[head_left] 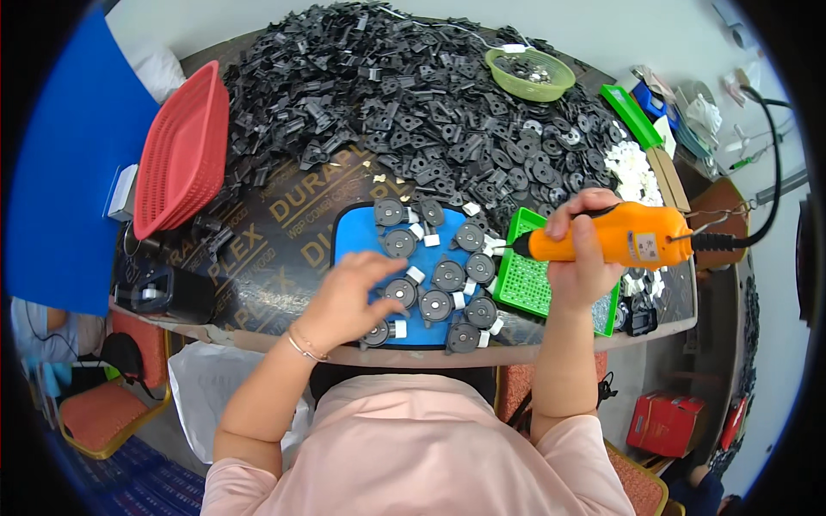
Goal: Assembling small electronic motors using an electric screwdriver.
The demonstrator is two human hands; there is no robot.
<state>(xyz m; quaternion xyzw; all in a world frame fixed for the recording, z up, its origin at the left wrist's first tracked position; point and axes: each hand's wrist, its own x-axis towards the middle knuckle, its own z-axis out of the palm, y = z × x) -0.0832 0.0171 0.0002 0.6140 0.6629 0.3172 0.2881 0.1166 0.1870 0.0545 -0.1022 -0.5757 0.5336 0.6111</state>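
My right hand [585, 258] is wrapped round an orange electric screwdriver [632, 236]. Its dark tip points left, above the edge of a green perforated tray [514, 297]. My left hand [348, 297] reaches over a blue mat [351, 236], thumb and fingers apart. Between them, close to the fingertips, lies a round black part with a white tab [401, 292]; whether they touch it I cannot tell. Several more such round parts [448, 276] rest on the mat in loose rows, their white tabs turned mostly to the right.
A large heap of black plastic parts [344, 95] covers the table's far side. On it sits a yellow-green basket [551, 86]. Stacked red baskets [185, 146] stand at the left, a black box [176, 292] nearer. White pieces [632, 172] lie right. A black cable [774, 163] trails from the screwdriver.
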